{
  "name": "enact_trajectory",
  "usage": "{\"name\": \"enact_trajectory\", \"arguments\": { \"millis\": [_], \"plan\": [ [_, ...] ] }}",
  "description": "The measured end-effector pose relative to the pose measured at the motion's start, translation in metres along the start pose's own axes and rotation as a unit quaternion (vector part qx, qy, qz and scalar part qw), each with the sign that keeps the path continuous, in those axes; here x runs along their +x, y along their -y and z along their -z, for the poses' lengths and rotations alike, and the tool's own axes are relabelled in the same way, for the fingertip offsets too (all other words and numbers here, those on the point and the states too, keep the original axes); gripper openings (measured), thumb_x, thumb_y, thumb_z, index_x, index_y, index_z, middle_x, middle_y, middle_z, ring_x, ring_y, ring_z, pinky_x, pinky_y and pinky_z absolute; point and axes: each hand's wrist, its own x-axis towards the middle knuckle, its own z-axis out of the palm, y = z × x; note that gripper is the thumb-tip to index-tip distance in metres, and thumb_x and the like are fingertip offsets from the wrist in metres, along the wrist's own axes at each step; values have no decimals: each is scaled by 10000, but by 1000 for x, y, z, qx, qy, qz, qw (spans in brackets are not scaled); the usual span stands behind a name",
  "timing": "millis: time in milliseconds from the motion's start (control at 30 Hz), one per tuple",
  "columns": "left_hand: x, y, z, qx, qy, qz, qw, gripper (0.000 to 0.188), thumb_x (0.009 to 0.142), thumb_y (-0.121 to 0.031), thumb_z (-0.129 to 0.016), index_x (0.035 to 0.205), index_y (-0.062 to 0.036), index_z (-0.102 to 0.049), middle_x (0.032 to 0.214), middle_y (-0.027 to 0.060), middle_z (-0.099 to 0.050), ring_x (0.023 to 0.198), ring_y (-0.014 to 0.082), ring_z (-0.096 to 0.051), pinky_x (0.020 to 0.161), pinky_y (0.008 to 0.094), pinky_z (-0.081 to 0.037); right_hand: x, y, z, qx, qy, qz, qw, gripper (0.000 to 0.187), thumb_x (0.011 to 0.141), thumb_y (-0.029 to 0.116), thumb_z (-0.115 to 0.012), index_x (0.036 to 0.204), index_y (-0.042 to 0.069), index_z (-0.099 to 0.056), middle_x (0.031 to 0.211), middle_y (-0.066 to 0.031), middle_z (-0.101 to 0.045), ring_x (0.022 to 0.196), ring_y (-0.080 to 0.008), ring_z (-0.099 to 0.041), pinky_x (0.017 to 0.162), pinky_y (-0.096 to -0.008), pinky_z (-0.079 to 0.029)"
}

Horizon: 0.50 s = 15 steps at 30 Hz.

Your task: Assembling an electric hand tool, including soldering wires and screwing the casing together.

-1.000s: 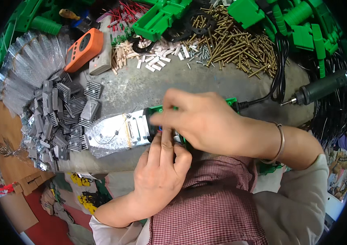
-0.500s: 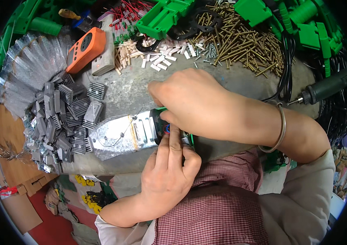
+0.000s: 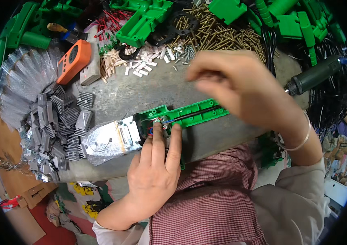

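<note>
Right hand shifted rightward, hiding some screws, finned blocks leftward

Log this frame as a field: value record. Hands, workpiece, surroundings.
left_hand: left hand, fingertips on the wiring area of the housing
right_hand: right hand, blurred, over the housing's right end; contents unclear
workpiece: open green housing, black cable along it
housing_left_end: silver part
bench_left: grey finned pieces
bench_far: orange device, brass-coloured screws
bench_right: dark cylindrical tool
</note>
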Motion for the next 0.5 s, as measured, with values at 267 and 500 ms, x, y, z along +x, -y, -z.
{"name": "enact_trajectory", "arguments": {
  "millis": [267,500],
  "plan": [
    [19,-3,13,-60,102,47,992,792,712,-208,-702,1454,-82,-455,1219,253,-552,908,331,-582,688,383,-528,-63,-19,23,-181,17,-43,982,209,764,62,-725,963,48,-661,877,-93,-631,886,-305,-594,837,-408,-470],
    [18,-3,5,-22,69,39,997,759,723,-328,-720,1427,-139,-511,1176,230,-569,872,283,-562,643,348,-497,-47,-22,32,-239,90,20,967,249,755,102,-735,987,68,-649,897,-75,-611,865,-285,-580,820,-413,-465]
  ]
}}
